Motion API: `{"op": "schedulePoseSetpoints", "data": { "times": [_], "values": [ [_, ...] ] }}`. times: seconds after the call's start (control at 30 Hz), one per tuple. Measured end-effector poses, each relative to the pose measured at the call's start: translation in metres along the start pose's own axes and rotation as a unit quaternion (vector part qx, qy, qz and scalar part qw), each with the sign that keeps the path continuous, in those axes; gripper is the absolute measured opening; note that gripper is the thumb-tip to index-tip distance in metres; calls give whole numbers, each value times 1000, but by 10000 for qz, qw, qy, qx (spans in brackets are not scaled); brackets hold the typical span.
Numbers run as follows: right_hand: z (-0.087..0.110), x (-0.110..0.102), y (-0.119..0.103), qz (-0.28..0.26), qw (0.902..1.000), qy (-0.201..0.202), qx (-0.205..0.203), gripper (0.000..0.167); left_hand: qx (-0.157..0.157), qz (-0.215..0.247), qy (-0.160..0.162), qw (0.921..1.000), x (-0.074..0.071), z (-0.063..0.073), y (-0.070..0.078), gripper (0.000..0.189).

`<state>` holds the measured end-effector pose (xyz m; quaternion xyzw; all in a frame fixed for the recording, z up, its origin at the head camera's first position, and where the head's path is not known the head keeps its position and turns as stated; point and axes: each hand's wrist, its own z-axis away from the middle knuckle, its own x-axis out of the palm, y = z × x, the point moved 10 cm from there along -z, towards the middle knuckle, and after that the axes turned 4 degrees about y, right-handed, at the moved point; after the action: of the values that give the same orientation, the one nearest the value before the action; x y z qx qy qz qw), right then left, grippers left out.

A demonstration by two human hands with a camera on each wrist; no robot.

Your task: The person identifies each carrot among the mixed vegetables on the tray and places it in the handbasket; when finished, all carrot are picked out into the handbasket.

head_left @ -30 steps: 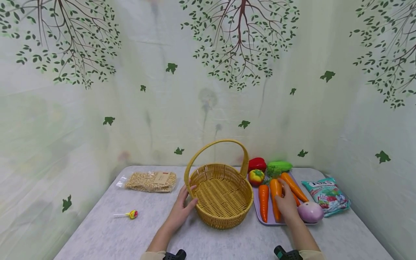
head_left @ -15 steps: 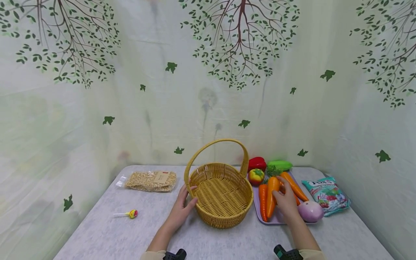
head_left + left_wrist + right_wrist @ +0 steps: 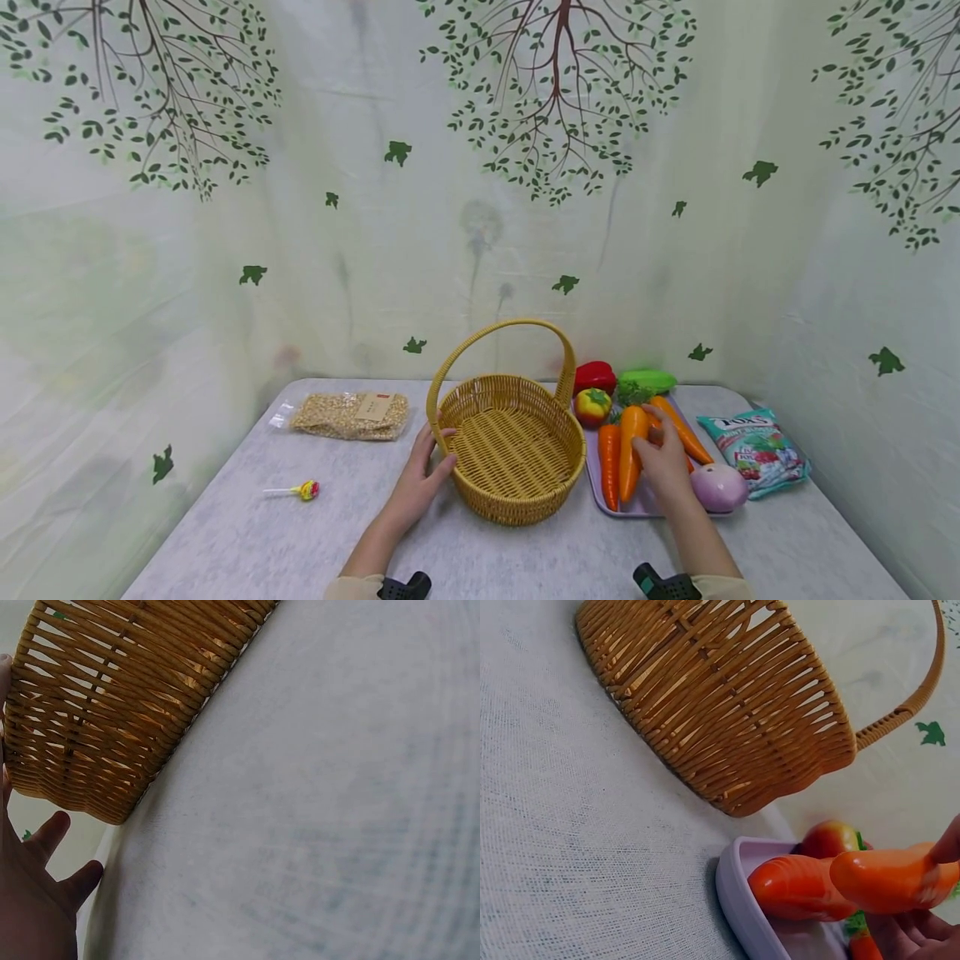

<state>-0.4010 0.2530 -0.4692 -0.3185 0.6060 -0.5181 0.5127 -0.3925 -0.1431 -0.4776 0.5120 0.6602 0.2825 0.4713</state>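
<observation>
A yellow wicker basket (image 3: pixel 517 508) with a tall arched handle stands mid-table. My left hand (image 3: pixel 417 479) holds its left rim by the handle's base, thumb at the rim; two fingers spread away from the weave in the left wrist view. My right hand (image 3: pixel 663 458) pinches an orange carrot (image 3: pixel 881 881) between thumb and fingers, over the lilac tray (image 3: pixel 637 514). Beside it on the tray lies another carrot (image 3: pixel 609 467), with a third carrot (image 3: pixel 686 433) behind the hand. Part of one more orange piece is hidden by my fingers.
The tray also bears a red pepper (image 3: pixel 595 377), a red-yellow fruit (image 3: pixel 592 407), a green vegetable (image 3: pixel 647 382) and a purple onion-like vegetable (image 3: pixel 718 488). A teal candy bag (image 3: pixel 757 454) lies right; a grain packet (image 3: pixel 348 417) and lollipop (image 3: pixel 306 490) lie left.
The carrot in my right hand has tilted, its lower end swinging left and rising slightly off the tray. My left hand and the basket have stayed in place.
</observation>
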Motion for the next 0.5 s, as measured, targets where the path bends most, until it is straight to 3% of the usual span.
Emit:
{"op": "schedulePoseSetpoints", "data": {
  "times": [0.5],
  "values": [
    [6,3,-17,-613,9979,-70,-192,70,56,29,1,10000,0,1,0,37]
  ]
}}
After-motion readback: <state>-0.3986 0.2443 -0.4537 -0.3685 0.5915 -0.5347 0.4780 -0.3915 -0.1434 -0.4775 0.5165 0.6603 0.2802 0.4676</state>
